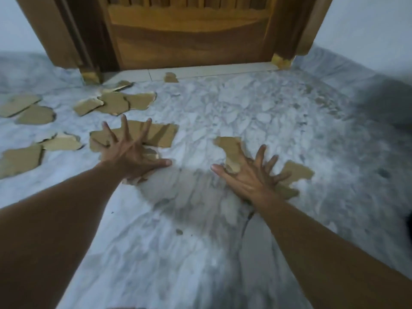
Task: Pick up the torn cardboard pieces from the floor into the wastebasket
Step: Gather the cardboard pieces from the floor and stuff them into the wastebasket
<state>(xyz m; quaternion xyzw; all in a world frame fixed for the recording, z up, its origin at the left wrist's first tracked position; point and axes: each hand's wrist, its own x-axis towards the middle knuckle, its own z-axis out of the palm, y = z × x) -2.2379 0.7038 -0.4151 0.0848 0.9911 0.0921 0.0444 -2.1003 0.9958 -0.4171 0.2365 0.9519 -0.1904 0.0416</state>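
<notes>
Fingers (125,130) splayed wide, left hand (133,155) and right hand (252,179) rested on cardboard pieces (160,134) mid-frame; pieces looked light, stiff, best pinched at a torn edge.

Floor (200,253): smooth marble-like stone, white with grey veining, faintly glossy. Cardboard pieces (116,103), 9 to 1 o'clock: matt brown board, edges torn ragged, paler inner ply exposed. Door (189,36), 12 o'clock: varnished wood, visible grain, satin sheen. Wall (367,23), 1 o'clock: matt pale paint.
</notes>
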